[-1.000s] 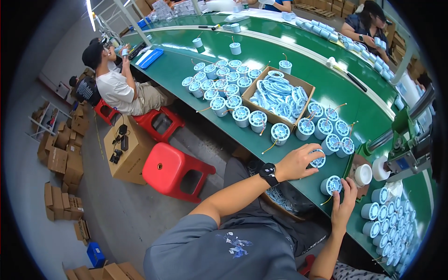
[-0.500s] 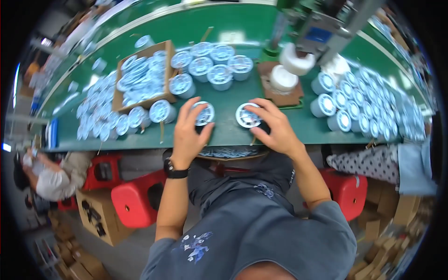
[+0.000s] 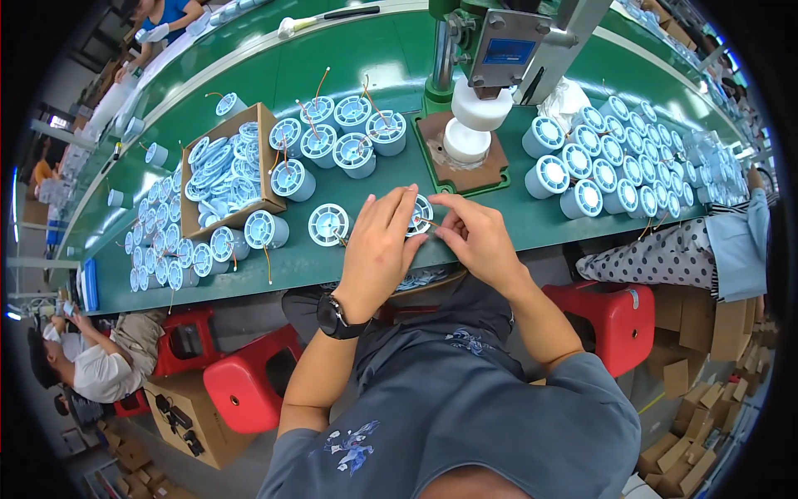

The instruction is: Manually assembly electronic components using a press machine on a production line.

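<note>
Your hands are close together near the front edge of the green bench (image 3: 536, 223), with one light-blue spoked housing (image 3: 422, 208) between them. Your left hand (image 3: 384, 241), wearing a black watch (image 3: 334, 316), is wrapped around the housing's left side. Your right hand (image 3: 475, 234) has its thumb and fingertips at the orange wire (image 3: 429, 222); whether they pinch it, you cannot tell. Another light-blue housing (image 3: 330, 223) stands just left of your left hand, and the lever press (image 3: 509, 54) stands beyond your right.
</note>
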`<state>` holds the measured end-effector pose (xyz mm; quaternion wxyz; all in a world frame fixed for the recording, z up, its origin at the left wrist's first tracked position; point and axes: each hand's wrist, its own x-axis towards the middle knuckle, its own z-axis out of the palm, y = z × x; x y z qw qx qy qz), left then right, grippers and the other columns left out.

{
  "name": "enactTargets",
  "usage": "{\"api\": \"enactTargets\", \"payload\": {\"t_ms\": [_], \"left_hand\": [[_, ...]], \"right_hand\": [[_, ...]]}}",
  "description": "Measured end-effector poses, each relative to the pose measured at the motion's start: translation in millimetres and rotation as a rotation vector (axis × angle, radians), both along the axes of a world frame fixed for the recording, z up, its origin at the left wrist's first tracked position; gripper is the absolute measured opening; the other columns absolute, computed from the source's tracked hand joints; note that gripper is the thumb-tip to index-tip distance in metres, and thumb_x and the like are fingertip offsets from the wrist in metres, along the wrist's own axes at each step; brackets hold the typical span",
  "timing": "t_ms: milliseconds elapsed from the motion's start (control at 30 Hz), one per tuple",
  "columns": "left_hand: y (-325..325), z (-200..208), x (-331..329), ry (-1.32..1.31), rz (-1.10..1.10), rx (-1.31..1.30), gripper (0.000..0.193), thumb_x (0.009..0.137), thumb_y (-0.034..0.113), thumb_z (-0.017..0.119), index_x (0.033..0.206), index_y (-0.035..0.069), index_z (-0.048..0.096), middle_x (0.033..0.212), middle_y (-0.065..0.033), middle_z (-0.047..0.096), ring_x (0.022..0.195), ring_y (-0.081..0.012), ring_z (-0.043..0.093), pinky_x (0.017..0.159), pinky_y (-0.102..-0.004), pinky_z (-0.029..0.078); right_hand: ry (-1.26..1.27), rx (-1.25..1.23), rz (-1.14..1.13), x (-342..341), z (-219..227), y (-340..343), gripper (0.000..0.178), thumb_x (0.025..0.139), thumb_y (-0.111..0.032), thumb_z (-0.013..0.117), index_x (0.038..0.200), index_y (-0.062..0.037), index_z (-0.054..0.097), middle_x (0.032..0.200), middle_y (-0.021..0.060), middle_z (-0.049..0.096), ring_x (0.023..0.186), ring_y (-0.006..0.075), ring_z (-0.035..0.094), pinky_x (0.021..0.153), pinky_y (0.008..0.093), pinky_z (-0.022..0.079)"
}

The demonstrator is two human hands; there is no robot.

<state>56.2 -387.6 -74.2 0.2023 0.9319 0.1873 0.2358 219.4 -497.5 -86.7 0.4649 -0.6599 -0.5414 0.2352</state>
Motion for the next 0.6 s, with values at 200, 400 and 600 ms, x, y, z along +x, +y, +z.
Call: {"api": "enactTargets", "payload": {"t_ms": [200,400,600], "left_hand": [[14.3,15.4,-1.4,0.128,-0.057,0.016,0.068,0.08,0.009,0.073,0.142,0.004,0.046,0.136,-0.0154,0.054,0.126,-0.0335,0.051,0.111,-0.053,0.035],[13.4,3.9,1.5,0.061,0.006,0.102,0.064,0.081,0.01,0.071,0.139,0.003,0.048,0.134,-0.0149,0.055,0.129,-0.0338,0.05,0.112,-0.054,0.033],[18.8,-6.2,0.6,0.016,0.025,0.202,0.056,0.08,0.011,0.071,0.133,0.002,0.053,0.135,-0.0156,0.054,0.132,-0.034,0.048,0.111,-0.0526,0.034]], "right_hand": [[-0.225,0.048,-0.058,-5.1,-24.5,9.1,0.066,0.075,-0.001,0.076,0.136,-0.0089,0.051,0.073,0.0107,0.066,0.066,0.0298,0.067,0.06,0.0393,0.051],[-0.283,0.065,-0.08,-34.9,-26.7,21.4,0.087,0.073,-0.004,0.078,0.149,-0.011,0.037,0.075,0.0121,0.067,0.067,0.0314,0.067,0.06,0.0413,0.052],[-0.207,-0.005,-0.088,-31.3,1.0,11.1,0.086,0.074,-0.002,0.079,0.149,-0.0071,0.038,0.08,0.011,0.07,0.061,0.0226,0.065,0.055,0.0348,0.049]]}}
